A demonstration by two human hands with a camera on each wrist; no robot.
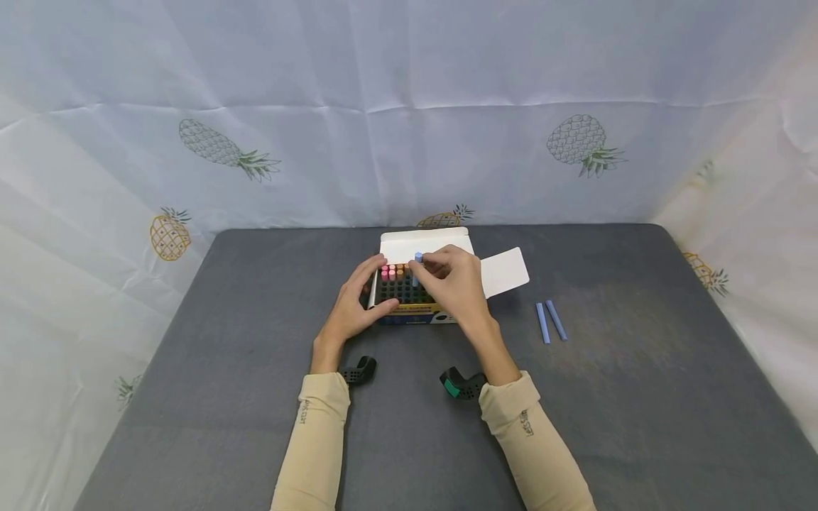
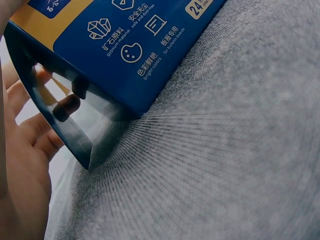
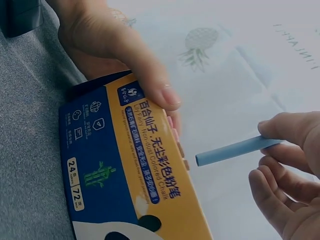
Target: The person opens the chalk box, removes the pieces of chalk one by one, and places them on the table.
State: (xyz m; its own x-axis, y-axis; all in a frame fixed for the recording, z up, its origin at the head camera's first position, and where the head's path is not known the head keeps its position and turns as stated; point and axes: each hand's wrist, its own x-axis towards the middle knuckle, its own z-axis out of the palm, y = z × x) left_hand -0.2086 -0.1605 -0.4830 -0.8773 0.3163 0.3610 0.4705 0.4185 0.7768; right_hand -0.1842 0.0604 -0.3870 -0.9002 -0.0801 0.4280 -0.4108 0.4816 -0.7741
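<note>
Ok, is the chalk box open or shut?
Open. The chalk box has its white lid turned back, and pink chalk sticks show inside.

The right hand (image 3: 292, 192) pinches a blue chalk stick (image 3: 225, 152) between thumb and fingers, its free end near the upper edge of a blue-and-yellow chalk box (image 3: 107, 145). The left hand's (image 3: 120, 50) thumb rests against that edge, close to the box's upper corner, by a dark side flap (image 3: 97, 84). Pink (image 3: 175, 134) and brownish chalk tips (image 3: 186, 164) peek over the same edge. The box's printed front, marked 24 and 72, faces the camera; its lower edge meets grey cloth (image 3: 37, 165).
</note>
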